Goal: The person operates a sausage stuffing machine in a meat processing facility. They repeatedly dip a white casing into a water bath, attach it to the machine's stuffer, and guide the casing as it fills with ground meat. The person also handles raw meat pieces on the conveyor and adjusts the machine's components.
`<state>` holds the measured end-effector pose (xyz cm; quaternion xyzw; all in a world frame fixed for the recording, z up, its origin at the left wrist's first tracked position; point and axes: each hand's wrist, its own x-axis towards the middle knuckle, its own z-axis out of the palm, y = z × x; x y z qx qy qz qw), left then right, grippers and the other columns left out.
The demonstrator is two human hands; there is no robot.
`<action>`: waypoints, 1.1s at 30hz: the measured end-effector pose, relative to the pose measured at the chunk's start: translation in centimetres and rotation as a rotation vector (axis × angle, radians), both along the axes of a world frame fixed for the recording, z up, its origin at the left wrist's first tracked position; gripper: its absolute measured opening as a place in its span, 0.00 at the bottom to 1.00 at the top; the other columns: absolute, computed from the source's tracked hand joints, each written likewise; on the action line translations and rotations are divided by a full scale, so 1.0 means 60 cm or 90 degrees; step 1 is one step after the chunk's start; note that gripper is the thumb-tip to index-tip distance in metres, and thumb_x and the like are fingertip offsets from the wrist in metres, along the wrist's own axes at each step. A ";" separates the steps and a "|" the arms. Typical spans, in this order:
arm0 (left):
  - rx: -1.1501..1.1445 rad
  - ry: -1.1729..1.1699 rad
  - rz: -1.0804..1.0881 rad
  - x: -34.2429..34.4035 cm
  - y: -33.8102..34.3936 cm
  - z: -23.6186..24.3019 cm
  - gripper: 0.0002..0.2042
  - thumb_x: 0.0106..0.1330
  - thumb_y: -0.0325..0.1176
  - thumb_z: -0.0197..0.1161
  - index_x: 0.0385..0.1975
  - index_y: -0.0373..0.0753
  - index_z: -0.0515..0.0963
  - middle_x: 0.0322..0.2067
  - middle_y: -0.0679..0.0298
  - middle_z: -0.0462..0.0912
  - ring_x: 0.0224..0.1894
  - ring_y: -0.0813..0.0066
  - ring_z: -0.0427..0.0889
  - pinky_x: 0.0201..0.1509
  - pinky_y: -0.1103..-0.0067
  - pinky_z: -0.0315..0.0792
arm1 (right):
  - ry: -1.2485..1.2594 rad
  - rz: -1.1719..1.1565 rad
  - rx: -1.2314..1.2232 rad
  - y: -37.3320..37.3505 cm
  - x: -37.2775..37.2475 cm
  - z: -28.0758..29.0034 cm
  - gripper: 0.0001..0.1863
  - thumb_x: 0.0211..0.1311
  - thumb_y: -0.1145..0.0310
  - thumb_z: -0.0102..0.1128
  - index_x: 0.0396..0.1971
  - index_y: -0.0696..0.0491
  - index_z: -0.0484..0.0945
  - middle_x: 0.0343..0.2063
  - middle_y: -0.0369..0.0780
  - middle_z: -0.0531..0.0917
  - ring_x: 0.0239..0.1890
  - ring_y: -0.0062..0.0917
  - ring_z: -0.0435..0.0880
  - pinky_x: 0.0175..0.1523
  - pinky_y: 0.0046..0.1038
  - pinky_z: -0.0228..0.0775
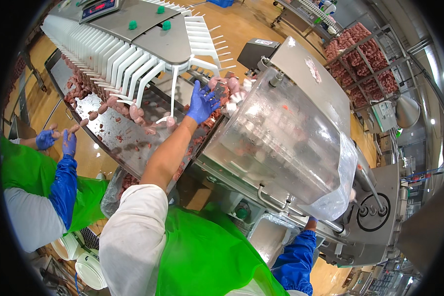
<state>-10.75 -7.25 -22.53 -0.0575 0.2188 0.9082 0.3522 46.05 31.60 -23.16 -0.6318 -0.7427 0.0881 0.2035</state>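
My left hand point(202, 102), in a blue glove, reaches to the outlet end of a steel machine. Its fingers are spread and nothing is in them. Just beyond the fingertips, pinkish sausages point(230, 86) and reddish meat scraps bunch at the outlet. A clear cover point(276, 128) with water drops lies over the machine's middle. My right hand point(311, 223) is at the machine's front edge, below a clear plastic sheet point(333, 197); its fingers are hidden. Left of my left hand, linked sausages point(134, 112) hang from the white hooks point(143, 74) of a conveyor.
A steel drip tray point(101, 130) with meat scraps runs under the hooks. At the left, a co-worker's gloved hands point(69, 143) hold a sausage string. White buckets point(90, 270) stand low at left. Behind the machine is a rack of hanging sausages point(357, 59).
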 end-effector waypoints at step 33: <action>-0.517 0.469 -0.062 0.209 -0.319 0.009 0.11 0.68 0.37 0.60 0.33 0.35 0.77 0.28 0.70 0.77 0.31 0.85 0.73 0.36 0.83 0.70 | 0.337 -0.062 0.281 0.012 0.102 0.143 0.14 0.60 0.66 0.51 0.39 0.57 0.82 0.34 0.44 0.84 0.32 0.25 0.81 0.36 0.28 0.73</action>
